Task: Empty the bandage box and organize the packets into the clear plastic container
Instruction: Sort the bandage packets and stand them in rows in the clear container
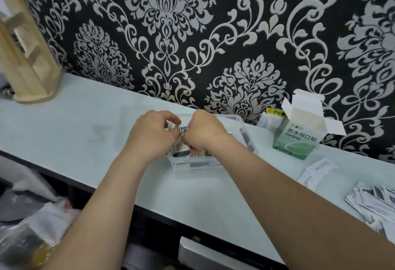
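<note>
White counter (85, 124) viewed from above. Loose bandage packets (372, 201) heaped at 4 o'clock, near front edge. Folded leaflet (316, 170) laid just beyond heap. Clear plastic container (198, 170) set at centre, more packets seen inside. Left hand (149, 135) and right hand (206, 132) held over container, fingers curled, single packet (184, 129) pinched between both. Bandage box (299, 139) stood upright at container's 3 o'clock, top flaps opened. Wooden rack (27, 56) placed at 10 o'clock, by patterned wallpaper (192, 34).

Left hand (152, 134) and right hand (206, 132) pinch a packet (184, 129) over the clear container (197, 168).
</note>
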A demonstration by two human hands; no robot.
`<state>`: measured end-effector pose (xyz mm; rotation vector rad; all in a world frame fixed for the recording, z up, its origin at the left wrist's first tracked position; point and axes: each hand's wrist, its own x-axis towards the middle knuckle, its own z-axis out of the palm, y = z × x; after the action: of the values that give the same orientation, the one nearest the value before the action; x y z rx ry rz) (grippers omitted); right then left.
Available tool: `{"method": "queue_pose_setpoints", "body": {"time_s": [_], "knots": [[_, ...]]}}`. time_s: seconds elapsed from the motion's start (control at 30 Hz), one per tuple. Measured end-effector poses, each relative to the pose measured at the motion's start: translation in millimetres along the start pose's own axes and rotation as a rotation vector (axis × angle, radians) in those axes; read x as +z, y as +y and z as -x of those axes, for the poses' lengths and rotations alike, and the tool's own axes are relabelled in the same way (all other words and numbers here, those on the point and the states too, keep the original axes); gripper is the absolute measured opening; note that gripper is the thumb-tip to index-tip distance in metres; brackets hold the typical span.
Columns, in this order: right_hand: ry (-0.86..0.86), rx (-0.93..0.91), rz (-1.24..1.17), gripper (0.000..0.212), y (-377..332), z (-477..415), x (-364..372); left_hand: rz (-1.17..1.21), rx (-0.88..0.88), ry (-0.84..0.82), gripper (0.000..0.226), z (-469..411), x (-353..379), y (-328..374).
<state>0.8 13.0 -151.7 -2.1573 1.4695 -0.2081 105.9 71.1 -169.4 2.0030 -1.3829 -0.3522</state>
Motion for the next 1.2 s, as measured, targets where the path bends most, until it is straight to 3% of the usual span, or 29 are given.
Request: {"method": "queue_pose_setpoints", "body": {"time_s": [0.17, 0.33, 0.43, 0.5, 0.63, 0.77, 0.87, 1.1, 1.2], "knots": [[0.068, -0.055, 0.163, 0.033, -2, 4, 2, -0.007, 0.010, -0.029, 0.017, -2, 3, -3], [0.072, -0.081, 0.210, 0.026, -2, 9, 0, -0.129, 0.070, 0.119, 0.023, -3, 5, -1], [0.157, -0.166, 0.219, 0.006, 7, 20, -15, -0.034, 0.227, 0.268, 0.022, 3, 2, 16], [0.235, -0.185, 0.169, 0.018, 19, 27, -28, 0.054, 0.361, 0.263, 0.021, 11, 1, 30], [0.246, -0.170, 0.090, 0.024, 68, 51, -69, 0.094, 0.602, -0.001, 0.024, 42, 20, 70], [0.217, -0.067, 0.003, 0.018, 119, 80, -95, -0.117, 0.657, -0.336, 0.026, 66, 57, 98], [0.181, 0.053, 0.115, 0.009, 156, 93, -102, -0.261, 0.749, -0.461, 0.029, 73, 89, 111], [0.065, 0.519, 0.324, 0.075, 257, 113, -98, -0.427, 0.777, -0.697, 0.058, 87, 158, 139], [0.036, 0.670, 0.290, 0.087, 294, 119, -90, -0.426, 0.744, -0.785, 0.061, 91, 177, 152]]}}
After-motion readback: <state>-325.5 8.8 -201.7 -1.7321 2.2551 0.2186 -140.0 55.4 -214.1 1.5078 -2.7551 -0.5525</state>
